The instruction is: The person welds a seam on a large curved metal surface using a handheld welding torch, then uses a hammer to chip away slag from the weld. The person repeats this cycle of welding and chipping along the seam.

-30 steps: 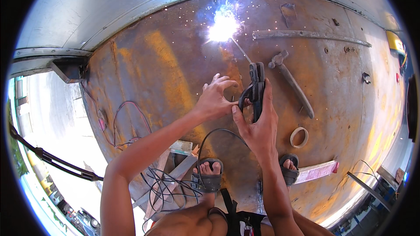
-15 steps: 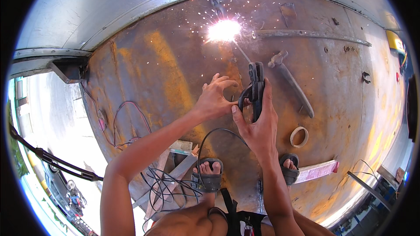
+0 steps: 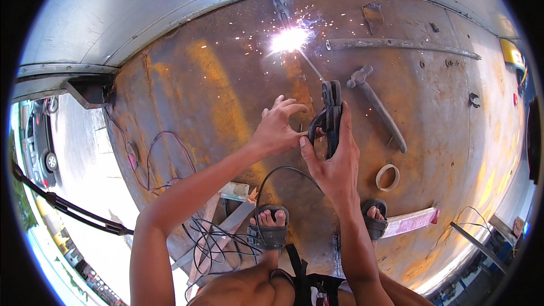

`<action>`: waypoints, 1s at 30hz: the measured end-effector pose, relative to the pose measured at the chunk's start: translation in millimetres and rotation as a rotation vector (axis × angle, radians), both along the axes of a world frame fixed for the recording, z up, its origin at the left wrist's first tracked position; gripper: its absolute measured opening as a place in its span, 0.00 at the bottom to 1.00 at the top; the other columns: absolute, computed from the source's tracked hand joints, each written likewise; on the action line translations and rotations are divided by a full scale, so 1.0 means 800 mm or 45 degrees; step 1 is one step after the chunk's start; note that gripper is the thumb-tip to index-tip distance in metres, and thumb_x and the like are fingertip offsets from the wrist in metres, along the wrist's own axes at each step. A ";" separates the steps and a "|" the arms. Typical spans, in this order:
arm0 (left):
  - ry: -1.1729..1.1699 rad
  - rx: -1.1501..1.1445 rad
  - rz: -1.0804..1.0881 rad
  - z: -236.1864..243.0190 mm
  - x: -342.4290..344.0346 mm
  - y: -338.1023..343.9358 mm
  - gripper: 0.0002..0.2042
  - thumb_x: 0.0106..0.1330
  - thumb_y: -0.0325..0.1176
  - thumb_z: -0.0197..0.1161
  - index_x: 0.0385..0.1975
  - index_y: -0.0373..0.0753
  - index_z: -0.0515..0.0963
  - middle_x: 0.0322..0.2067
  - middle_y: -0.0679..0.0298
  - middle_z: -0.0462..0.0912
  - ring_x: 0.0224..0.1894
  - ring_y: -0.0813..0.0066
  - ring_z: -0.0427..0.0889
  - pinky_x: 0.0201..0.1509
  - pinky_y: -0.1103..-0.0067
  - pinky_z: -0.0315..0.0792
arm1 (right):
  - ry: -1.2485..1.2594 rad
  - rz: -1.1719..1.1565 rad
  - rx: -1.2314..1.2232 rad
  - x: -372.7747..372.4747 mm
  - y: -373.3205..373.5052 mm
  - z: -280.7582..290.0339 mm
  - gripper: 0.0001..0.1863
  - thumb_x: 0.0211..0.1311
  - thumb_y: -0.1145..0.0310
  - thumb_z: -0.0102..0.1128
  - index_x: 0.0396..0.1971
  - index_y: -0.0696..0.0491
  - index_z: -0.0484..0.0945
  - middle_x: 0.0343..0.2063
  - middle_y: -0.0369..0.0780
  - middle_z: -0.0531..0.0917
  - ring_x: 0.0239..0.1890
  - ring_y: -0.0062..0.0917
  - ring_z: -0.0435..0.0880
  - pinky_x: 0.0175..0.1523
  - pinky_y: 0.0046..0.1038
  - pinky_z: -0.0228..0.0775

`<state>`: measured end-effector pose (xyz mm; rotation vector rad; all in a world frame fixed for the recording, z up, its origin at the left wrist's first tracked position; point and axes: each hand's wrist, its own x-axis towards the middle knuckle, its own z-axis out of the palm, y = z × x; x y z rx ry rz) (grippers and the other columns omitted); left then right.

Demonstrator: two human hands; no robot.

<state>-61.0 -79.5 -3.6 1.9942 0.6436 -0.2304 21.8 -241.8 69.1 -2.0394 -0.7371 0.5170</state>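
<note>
My right hand (image 3: pixel 335 165) is wrapped round a black electrode holder (image 3: pixel 332 107). A thin welding rod (image 3: pixel 311 66) runs from its jaws up to a glaring welding arc (image 3: pixel 289 39), which throws sparks over the rusty steel floor (image 3: pixel 226 119). The glare hides the rod's tip. My left hand (image 3: pixel 279 126) is beside the holder, fingers apart and curved, its thumb side close to my right hand; nothing shows in it. A black cable (image 3: pixel 283 169) loops below my hands. To the right of the holder lies a hammer (image 3: pixel 378 105).
A long metal bar (image 3: pixel 402 43) and a scrap plate (image 3: pixel 372 17) lie far right. A tape-like ring (image 3: pixel 387 178) and a red-white box (image 3: pixel 411 221) are near my right foot. Coiled cable (image 3: pixel 212 246) and wood pieces (image 3: pixel 232 224) lie by my left foot. A metal wall (image 3: pixel 158 5) bounds the far side.
The arc's glare has shrunk a little and its sparks have shifted. Both hands and the electrode holder look almost still. Outside at the left, a dark car has come into view.
</note>
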 end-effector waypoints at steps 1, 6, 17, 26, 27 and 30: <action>0.002 -0.001 -0.003 0.001 0.000 0.000 0.38 0.56 0.57 0.79 0.65 0.43 0.80 0.75 0.48 0.70 0.83 0.41 0.52 0.84 0.52 0.52 | 0.016 -0.003 -0.004 0.000 0.000 0.001 0.53 0.63 0.62 0.76 0.79 0.65 0.51 0.47 0.54 0.86 0.48 0.44 0.91 0.54 0.41 0.82; 0.003 -0.014 0.005 0.003 0.002 0.000 0.38 0.55 0.58 0.79 0.64 0.44 0.80 0.74 0.49 0.71 0.83 0.40 0.53 0.84 0.51 0.52 | 0.126 -0.023 -0.041 -0.001 0.003 0.008 0.53 0.63 0.62 0.76 0.79 0.66 0.51 0.48 0.53 0.86 0.48 0.43 0.91 0.53 0.40 0.82; -0.269 -0.269 0.109 0.022 0.001 -0.011 0.35 0.68 0.59 0.72 0.63 0.35 0.79 0.66 0.51 0.79 0.72 0.45 0.71 0.76 0.53 0.63 | 0.018 -0.160 0.170 -0.009 0.001 0.011 0.57 0.62 0.66 0.76 0.80 0.64 0.45 0.46 0.45 0.87 0.41 0.33 0.89 0.48 0.33 0.80; -0.243 -1.245 0.406 0.091 -0.021 -0.047 0.30 0.81 0.55 0.59 0.66 0.31 0.75 0.54 0.62 0.84 0.58 0.78 0.78 0.66 0.74 0.72 | 0.189 0.020 0.312 -0.016 -0.009 0.011 0.63 0.71 0.38 0.60 0.80 0.66 0.30 0.56 0.59 0.81 0.53 0.52 0.87 0.58 0.43 0.79; -0.258 -1.284 0.441 0.094 -0.022 -0.047 0.29 0.82 0.53 0.60 0.66 0.31 0.75 0.53 0.62 0.84 0.57 0.79 0.78 0.66 0.74 0.73 | 0.153 0.074 0.299 -0.022 -0.007 0.008 0.64 0.71 0.35 0.58 0.80 0.66 0.29 0.58 0.61 0.80 0.55 0.54 0.86 0.59 0.44 0.78; -0.450 -1.157 0.582 0.111 -0.024 -0.053 0.24 0.83 0.44 0.61 0.67 0.31 0.73 0.53 0.62 0.85 0.57 0.76 0.80 0.66 0.74 0.74 | 0.092 0.174 0.319 -0.027 -0.001 -0.004 0.72 0.63 0.18 0.51 0.82 0.61 0.30 0.60 0.66 0.78 0.57 0.57 0.84 0.63 0.44 0.74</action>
